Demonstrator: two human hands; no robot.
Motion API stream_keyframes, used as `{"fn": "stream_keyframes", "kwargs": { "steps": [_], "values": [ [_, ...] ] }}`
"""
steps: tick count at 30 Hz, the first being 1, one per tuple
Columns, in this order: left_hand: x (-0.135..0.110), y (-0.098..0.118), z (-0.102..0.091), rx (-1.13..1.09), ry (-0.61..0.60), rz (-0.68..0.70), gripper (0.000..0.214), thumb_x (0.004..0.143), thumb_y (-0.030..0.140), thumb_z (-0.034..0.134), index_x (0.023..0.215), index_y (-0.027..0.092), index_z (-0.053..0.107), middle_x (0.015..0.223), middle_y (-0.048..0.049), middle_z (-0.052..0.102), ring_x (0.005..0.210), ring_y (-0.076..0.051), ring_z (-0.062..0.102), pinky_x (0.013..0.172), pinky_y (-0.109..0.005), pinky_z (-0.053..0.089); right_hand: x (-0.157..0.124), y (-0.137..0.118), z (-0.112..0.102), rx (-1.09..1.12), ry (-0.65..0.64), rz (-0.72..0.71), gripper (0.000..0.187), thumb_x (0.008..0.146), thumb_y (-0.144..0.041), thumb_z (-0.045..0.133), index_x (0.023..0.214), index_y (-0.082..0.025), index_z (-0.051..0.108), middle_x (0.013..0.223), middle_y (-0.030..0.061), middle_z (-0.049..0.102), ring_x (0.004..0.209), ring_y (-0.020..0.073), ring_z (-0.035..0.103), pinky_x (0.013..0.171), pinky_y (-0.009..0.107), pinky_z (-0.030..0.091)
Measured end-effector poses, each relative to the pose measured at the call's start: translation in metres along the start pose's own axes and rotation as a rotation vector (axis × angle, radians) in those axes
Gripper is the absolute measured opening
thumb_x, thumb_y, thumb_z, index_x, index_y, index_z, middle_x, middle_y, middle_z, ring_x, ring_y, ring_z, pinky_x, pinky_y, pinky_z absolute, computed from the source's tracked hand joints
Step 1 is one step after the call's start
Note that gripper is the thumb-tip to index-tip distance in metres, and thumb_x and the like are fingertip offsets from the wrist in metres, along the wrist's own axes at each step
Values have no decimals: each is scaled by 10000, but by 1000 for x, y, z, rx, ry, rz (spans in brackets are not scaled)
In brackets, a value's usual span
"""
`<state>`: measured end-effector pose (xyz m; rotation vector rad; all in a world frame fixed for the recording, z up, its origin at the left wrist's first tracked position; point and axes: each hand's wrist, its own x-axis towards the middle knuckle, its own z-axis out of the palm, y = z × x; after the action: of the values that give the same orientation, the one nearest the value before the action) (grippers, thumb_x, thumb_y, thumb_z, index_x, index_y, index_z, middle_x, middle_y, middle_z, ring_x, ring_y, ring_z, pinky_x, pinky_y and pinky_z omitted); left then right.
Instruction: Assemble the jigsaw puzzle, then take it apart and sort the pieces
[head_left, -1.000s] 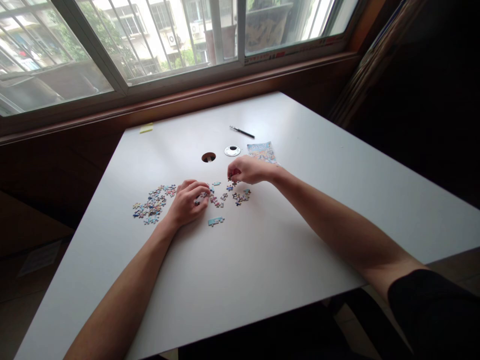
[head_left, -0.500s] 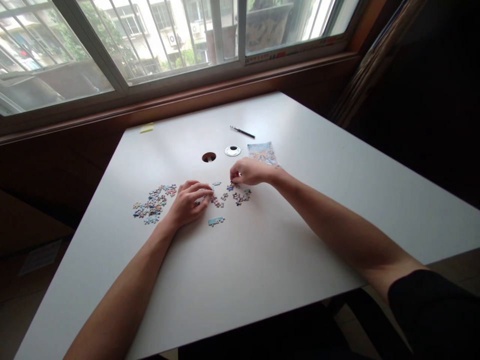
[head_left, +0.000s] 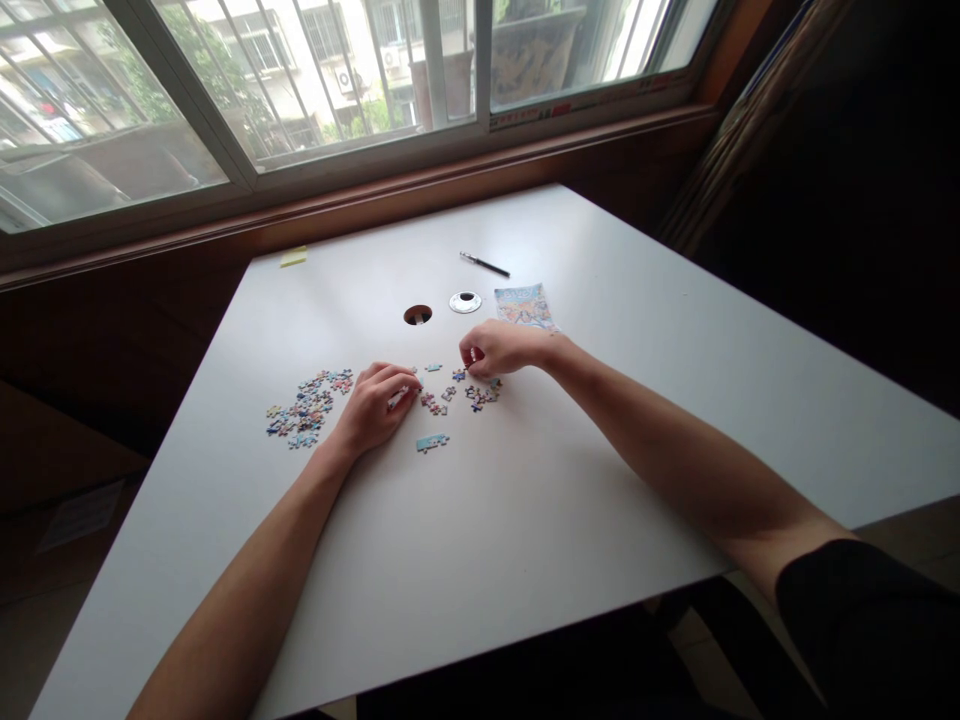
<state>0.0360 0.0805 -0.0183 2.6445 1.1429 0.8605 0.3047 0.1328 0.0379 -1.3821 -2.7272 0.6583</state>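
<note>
My left hand (head_left: 381, 402) rests on the white table, thumb and fingers pinched together. A small puzzle piece (head_left: 419, 386) shows at its fingertips. My right hand (head_left: 499, 346) curls closed, and pale bits of a puzzle piece (head_left: 474, 354) show inside its fingers. Just under that hand lies a blue puzzle piece (head_left: 459, 375), with a loose cluster of pieces (head_left: 482, 395) beside it. Pinkish pieces (head_left: 433, 403) lie between my two hands. Nearer to me is a light-blue joined strip of pieces (head_left: 432, 442). Left of my left hand spreads a larger heap of puzzle pieces (head_left: 304, 408).
Behind my right hand lies a colourful printed sheet (head_left: 525, 303), partly covered by it. A black pen (head_left: 485, 264), a silvery round cover (head_left: 466, 302) and a round table hole (head_left: 418, 315) are further back. A yellow sticky note (head_left: 293, 257) sits at the far left edge.
My left hand's fingers have drawn back and closed into a pinch, uncovering pieces between the hands. My right hand has shifted slightly, its fingers now curled around a pale piece.
</note>
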Motion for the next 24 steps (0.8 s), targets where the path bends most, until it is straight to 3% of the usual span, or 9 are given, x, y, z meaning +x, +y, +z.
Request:
{"fn": "stream_keyframes", "kwargs": {
  "steps": [5,10,24],
  "values": [
    [0,-2,1,-21,15,6,161,953,234,538,1011,231,688,1069,-60,712,1020,-221,608,935,-401,500,-1,-2,-1,37,-23,7,145,835,-250,618,872,-189,745,778,45,725,661,150,607,600,268,399],
    [1,-2,-1,-49,30,0,152,952,218,535,1000,225,679,1037,-61,713,984,-210,631,905,-375,516,0,-1,1,-16,-5,20,203,808,-285,669,964,-181,745,892,76,730,739,176,616,614,274,404],
    [2,-5,1,-115,84,89,124,951,206,576,914,203,694,1018,-75,725,939,-194,667,857,-346,531,3,3,5,-93,51,23,190,831,-225,601,974,-170,715,923,93,713,803,201,605,652,289,383]
  ]
}}
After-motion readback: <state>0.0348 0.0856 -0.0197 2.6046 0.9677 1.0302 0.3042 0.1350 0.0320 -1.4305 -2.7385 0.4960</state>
